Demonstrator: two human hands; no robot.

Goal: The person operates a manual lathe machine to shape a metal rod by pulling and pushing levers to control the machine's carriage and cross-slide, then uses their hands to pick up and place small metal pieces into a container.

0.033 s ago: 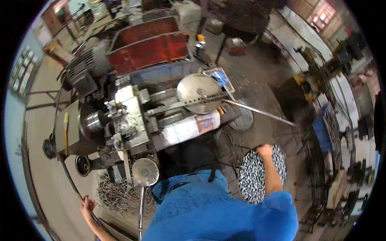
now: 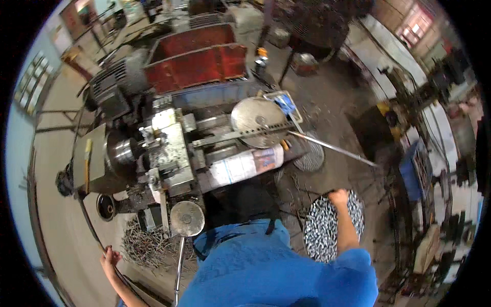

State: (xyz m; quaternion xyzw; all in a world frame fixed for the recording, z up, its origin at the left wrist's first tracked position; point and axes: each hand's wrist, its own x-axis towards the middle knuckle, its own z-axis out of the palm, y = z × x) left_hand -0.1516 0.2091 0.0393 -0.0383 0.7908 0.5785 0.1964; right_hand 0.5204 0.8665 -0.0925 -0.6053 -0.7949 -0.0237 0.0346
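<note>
In the head view, the right hand [image 2: 338, 197] is down at the far edge of the round tub [image 2: 304, 236], right over the small metal pieces [image 2: 321, 225] that fill it. Here's the risk: a quick sweep outward could, I'd judge, send loose ones over that far rim, since they lie heaped. Over on the left, the pile of metal shavings [image 2: 148, 248] looks ready to scratch a hand that strays.

Now the pose: right arm stretched forward, back of the hand up, fingertips bent out of sight, so whether they grasp any pieces I can't tell. The left hand [image 2: 109, 257] reaches far out to the side, fingers partly curled beside a dark bar [image 2: 91, 225]; grasping it or merely touching, I can't tell.
</note>
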